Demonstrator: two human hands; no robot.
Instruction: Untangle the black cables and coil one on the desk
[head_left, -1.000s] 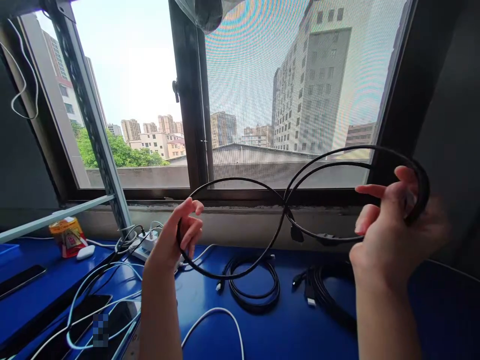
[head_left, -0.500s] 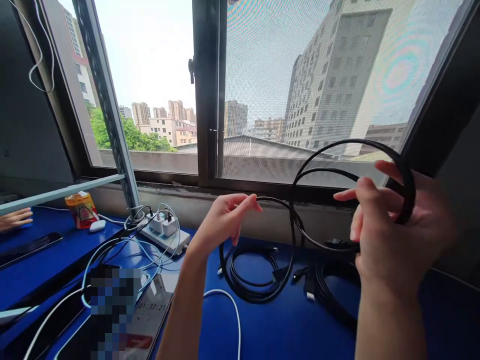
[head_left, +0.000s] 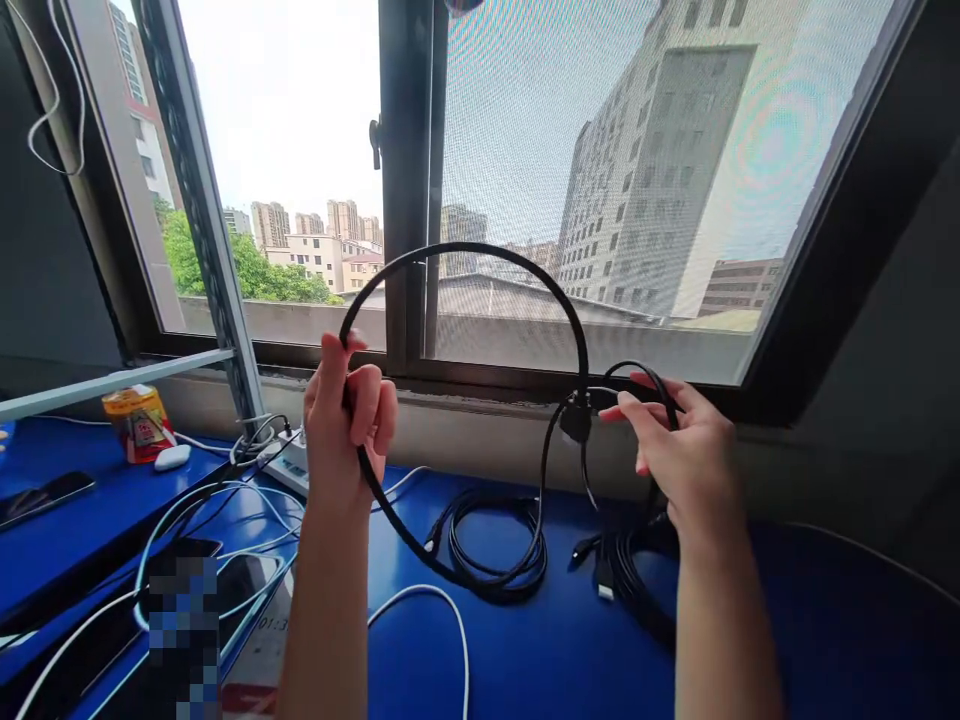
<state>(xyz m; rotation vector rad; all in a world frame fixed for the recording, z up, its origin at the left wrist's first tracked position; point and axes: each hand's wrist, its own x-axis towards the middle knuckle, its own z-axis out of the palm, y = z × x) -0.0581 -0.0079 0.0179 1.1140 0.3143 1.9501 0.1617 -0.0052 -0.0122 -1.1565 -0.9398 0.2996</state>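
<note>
A black cable [head_left: 480, 247] is held up in a large round loop before the window. My left hand [head_left: 349, 415] is closed around the left side of this loop, fingers curled. To the right, my right hand [head_left: 690, 450] is closed with thumb and fingers on a smaller bend of the same cable. Between the hands, a small dark bunched piece [head_left: 576, 415] sits where the strands meet; I cannot tell what it is. Below lie a coiled black cable [head_left: 457, 540] and another black coil [head_left: 637, 590] with a USB plug [head_left: 604, 580].
On the blue table [head_left: 555, 660], a white cable [head_left: 465, 640] curves in front. To the left are a power strip [head_left: 289, 470], light-blue cables [head_left: 142, 560], phones [head_left: 56, 497] and an orange-red packet [head_left: 140, 425]. A metal rack post [head_left: 199, 200] stands beside the window.
My left hand has moved left and up, now gripping the loop's side, and the loop has opened wide between the hands. My right hand has moved left and lower.
</note>
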